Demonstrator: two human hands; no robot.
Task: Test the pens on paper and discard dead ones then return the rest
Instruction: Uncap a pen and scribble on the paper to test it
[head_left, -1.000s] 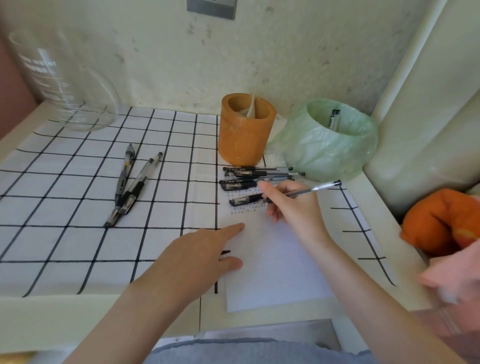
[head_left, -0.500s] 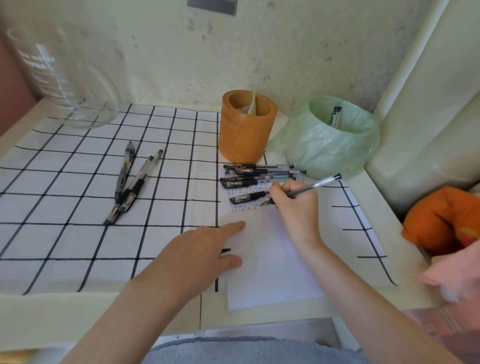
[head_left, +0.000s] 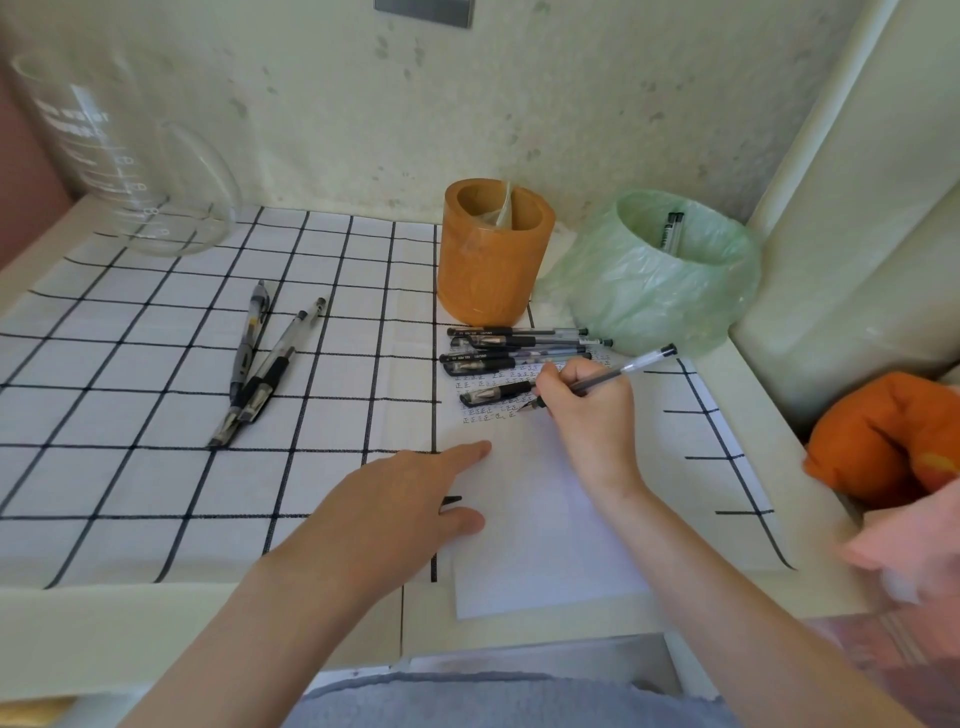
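The right hand (head_left: 587, 410) pinches a clear pen (head_left: 623, 368) in curled fingers, tip down on the paper (head_left: 540, 545) in front of the orange cup (head_left: 493, 254) — its barrel slants back-right, toward the green-lined bin (head_left: 665, 291) right of that cup. The left hand (head_left: 395, 499), fingers straight, presses the paper.

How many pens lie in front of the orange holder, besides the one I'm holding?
5: four pens bunched at the holder, a fifth by the right hand; some may hide.

A home desk nook: checked cloth (head_left: 156, 364), orange pen pot (head_left: 488, 260), stained wall (head_left: 415, 104).
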